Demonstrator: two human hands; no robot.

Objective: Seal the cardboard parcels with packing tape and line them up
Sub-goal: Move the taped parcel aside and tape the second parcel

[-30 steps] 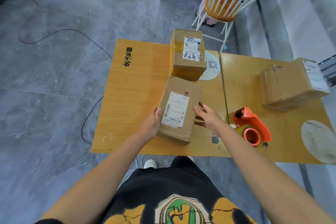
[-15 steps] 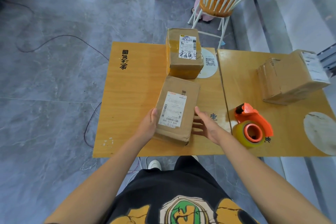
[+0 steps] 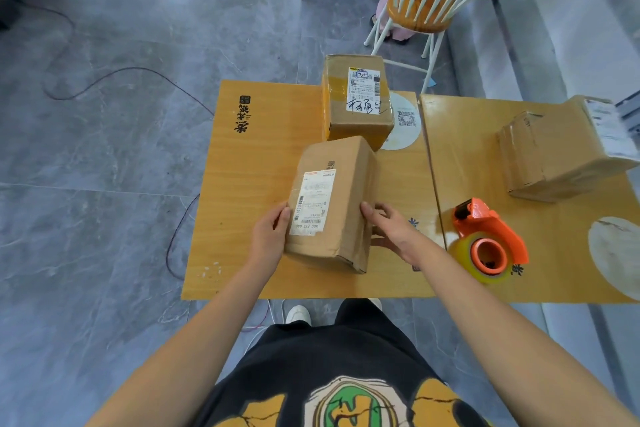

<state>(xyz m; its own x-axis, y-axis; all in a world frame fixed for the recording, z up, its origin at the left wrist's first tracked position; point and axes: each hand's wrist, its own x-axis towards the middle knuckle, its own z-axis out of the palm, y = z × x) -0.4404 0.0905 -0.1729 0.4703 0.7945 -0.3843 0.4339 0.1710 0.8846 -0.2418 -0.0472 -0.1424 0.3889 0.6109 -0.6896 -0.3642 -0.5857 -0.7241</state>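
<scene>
A brown near parcel with a white label lies on the left wooden table. My left hand presses flat against its left side, thumb on the top edge. Against its right side rests my right hand, fingers spread. The parcel's far corner nearly touches a second parcel, taped and labelled, at the table's back edge. A third parcel sits on the right table. An orange tape dispenser with a clear roll lies to the right of my right hand.
A white chair with an orange seat stands behind the tables. Dark cables run over the grey floor on the left. Round white stickers mark both tabletops. A narrow seam separates the two tables.
Both hands stay on the sides of the near parcel. My right hand's fingers have spread along its side. The view has shifted slightly.
</scene>
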